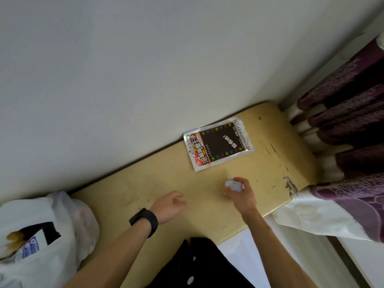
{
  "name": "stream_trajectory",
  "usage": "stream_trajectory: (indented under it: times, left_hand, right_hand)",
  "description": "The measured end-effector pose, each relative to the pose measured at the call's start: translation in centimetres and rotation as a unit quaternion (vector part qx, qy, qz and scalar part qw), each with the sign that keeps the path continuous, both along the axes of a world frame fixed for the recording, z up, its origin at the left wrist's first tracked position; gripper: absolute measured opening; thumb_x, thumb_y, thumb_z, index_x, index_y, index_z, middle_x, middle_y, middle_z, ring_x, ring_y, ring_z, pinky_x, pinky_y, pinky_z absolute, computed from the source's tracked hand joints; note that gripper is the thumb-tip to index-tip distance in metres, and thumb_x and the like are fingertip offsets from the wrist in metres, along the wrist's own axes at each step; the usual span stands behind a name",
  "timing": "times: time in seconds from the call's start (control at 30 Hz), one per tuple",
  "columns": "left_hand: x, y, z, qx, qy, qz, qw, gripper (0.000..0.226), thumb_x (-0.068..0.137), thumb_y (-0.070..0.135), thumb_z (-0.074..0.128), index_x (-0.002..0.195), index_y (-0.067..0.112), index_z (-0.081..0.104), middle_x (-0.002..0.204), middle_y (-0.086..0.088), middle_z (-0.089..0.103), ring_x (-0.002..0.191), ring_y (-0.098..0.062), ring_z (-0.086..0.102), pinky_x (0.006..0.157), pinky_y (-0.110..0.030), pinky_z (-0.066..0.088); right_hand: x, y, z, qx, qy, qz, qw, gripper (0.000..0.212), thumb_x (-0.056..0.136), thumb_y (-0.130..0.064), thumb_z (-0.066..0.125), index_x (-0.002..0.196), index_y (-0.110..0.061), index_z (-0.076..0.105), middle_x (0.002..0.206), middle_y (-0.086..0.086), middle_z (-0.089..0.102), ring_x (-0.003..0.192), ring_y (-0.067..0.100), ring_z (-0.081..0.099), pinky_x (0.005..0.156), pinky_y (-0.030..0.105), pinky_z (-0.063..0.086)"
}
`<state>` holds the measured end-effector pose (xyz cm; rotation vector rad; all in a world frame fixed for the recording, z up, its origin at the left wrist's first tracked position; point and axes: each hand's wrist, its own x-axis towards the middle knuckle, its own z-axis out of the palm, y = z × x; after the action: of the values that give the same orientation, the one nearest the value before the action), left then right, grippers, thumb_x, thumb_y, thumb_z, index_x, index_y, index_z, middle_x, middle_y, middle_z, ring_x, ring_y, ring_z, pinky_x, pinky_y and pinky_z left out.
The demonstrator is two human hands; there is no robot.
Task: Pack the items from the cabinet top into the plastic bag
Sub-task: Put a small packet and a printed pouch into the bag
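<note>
From your head camera, the white plastic bag (47,231) is getting cut off at the left edge with only blurred packaging showing in its mouth, and the small pale item (232,185) you are gripping is mostly hiding behind your fingers, too blurred to identify. Your right hand (241,196) is closing around that item just above the cabinet top (158,179), while your left hand (168,206), with a black wristband (144,220), is hovering loosely curled, holding nothing. A flat printed packet (219,145) is lying against the white wall (124,69) on the scuffed yellow surface, and purple curtains (349,121) are hanging at the right.

Right hand (241,196) fingers curled closed; left hand (169,206) loose.
</note>
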<state>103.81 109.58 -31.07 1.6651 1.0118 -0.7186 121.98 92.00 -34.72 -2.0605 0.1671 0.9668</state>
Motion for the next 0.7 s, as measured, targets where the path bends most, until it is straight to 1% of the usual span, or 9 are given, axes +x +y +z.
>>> stream_trajectory:
  times: [0.1,0.17,0.27,0.37,0.43,0.5,0.53,0.6,0.7]
  left_hand:
    - [1.1,0.2,1.5,-0.040,-0.029,0.087,0.995,0.070,0.087,0.059,0.061,0.144,0.022,0.043,0.132,0.003,0.058,0.117,-0.013,0.057,0.099,-0.030,0.045]
    - [1.6,0.4,2.7,-0.081,-0.052,0.134,0.986,0.075,0.082,0.061,0.065,0.143,0.021,0.044,0.122,0.005,0.063,0.107,-0.011,0.063,0.091,-0.031,0.052]
    - [1.2,0.8,3.5,-0.068,-0.083,0.129,0.986,0.049,0.083,0.056,0.068,0.120,0.024,0.063,0.108,0.003,0.069,0.094,-0.010,0.063,0.081,-0.032,0.052]
    - [-0.5,1.7,3.2,-0.012,-0.110,0.164,0.980,0.032,0.085,0.050,0.069,0.091,0.019,0.071,0.082,0.002,0.068,0.075,-0.013,0.059,0.071,-0.032,0.048]
    - [-2.0,2.5,3.5,0.010,-0.110,0.220,0.969,0.030,0.085,0.047,0.070,0.088,0.017,0.070,0.078,0.006,0.066,0.072,-0.012,0.058,0.067,-0.026,0.046]
    - [-3.6,3.2,4.3,0.026,-0.112,0.256,0.960,0.026,0.087,0.043,0.069,0.096,0.019,0.072,0.083,0.008,0.070,0.072,-0.007,0.062,0.064,-0.018,0.046]
    - [-4.5,3.5,4.6,0.040,-0.113,0.267,0.956,0.025,0.088,0.042,0.069,0.098,0.020,0.072,0.085,0.007,0.072,0.071,-0.004,0.062,0.062,-0.015,0.045]
    - [-6.3,4.1,5.0,0.063,-0.115,0.296,0.946,0.025,0.086,0.042,0.071,0.098,0.020,0.073,0.085,0.005,0.073,0.067,-0.001,0.062,0.059,-0.014,0.045]
    - [-8.5,4.6,5.7,0.072,-0.116,0.335,0.932,0.027,0.084,0.040,0.074,0.097,0.017,0.074,0.080,0.005,0.074,0.061,0.004,0.061,0.055,-0.012,0.043]
  right_hand:
    - [-4.2,1.3,2.6,0.081,0.050,0.006,0.995,0.055,0.073,-0.019,0.087,0.116,-0.029,0.055,0.097,0.003,0.070,0.076,0.012,0.066,0.062,0.024,0.052]
    - [-6.3,2.3,4.1,0.132,0.072,0.055,0.987,0.041,0.075,-0.017,0.086,0.110,-0.020,0.064,0.091,0.000,0.073,0.074,0.010,0.066,0.062,0.020,0.051]
    - [-7.7,4.1,5.7,0.192,0.102,0.160,0.963,0.029,0.081,-0.015,0.081,0.108,-0.019,0.073,0.096,0.000,0.076,0.087,0.016,0.071,0.073,0.025,0.056]
    - [-6.5,5.6,6.1,0.190,0.156,0.252,0.936,0.045,0.077,-0.021,0.081,0.120,-0.027,0.068,0.108,-0.005,0.074,0.090,0.008,0.070,0.075,0.024,0.054]
    - [-4.9,6.9,5.6,0.138,0.153,0.196,0.959,0.061,0.069,-0.031,0.084,0.125,-0.026,0.060,0.116,-0.006,0.068,0.098,0.011,0.068,0.078,0.028,0.054]
    - [-2.7,8.2,3.6,0.077,0.143,0.038,0.986,0.062,0.074,-0.029,0.084,0.126,-0.018,0.051,0.115,0.003,0.063,0.097,0.018,0.065,0.080,0.034,0.054]
    - [-1.5,8.8,2.4,0.060,0.147,-0.035,0.987,0.056,0.080,-0.024,0.081,0.126,-0.013,0.050,0.111,0.007,0.062,0.092,0.020,0.063,0.076,0.034,0.055]
    - [1.1,10.3,0.7,0.066,0.182,-0.099,0.976,0.042,0.091,-0.015,0.069,0.128,-0.003,0.054,0.099,0.009,0.059,0.080,0.017,0.060,0.061,0.027,0.055]
    - [3.5,12.6,-0.6,0.090,0.240,-0.210,0.943,0.016,0.092,-0.015,0.066,0.108,-0.012,0.061,0.089,0.006,0.063,0.056,0.012,0.061,0.039,0.019,0.048]
